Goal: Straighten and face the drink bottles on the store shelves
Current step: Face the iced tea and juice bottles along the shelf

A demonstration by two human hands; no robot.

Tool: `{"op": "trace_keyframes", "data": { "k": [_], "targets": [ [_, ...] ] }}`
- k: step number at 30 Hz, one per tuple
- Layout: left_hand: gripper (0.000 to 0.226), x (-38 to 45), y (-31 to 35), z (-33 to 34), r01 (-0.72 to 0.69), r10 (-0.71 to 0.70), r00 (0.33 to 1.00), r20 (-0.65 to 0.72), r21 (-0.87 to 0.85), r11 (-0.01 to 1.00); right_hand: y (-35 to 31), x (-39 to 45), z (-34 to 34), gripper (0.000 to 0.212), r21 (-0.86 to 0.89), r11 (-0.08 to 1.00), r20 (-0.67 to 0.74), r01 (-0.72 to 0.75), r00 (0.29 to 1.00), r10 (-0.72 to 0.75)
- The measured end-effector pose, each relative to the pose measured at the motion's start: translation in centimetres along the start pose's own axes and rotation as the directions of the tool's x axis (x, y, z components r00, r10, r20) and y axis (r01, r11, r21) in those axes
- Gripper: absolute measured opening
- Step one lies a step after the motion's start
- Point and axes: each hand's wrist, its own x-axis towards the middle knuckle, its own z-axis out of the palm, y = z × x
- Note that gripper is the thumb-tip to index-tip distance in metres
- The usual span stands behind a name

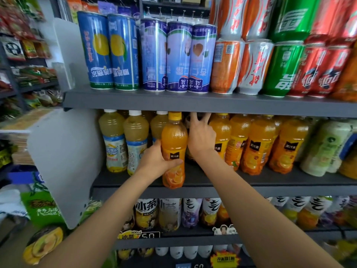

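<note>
Left hand (154, 161) grips an orange juice bottle (174, 149) at the middle shelf (270, 182) front edge; right hand (201, 138), fingers spread, reaches into the gap behind it. Neighbouring orange bottles (258, 144) look faced, so work seems partly done. What the right fingertips touch is hidden under the upper shelf.

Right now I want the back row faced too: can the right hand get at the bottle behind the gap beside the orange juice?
Probably yes. The right hand already reaches into the gap, fingers spread near the upper shelf. The left hand holds the orange juice bottle forward, leaving the way free.
</note>
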Motion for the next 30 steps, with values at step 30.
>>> {"op": "trace_keyframes", "data": {
  "k": [30],
  "targets": [
    [0.058, -0.1, 3.2, 3.4, 0.132, -0.075, 0.974, -0.212, 0.271, 0.953, 7.3, -7.0, -7.6, 0.068, 0.465, 0.874, -0.013, 0.142, 0.988, -0.154]
  ]
}}
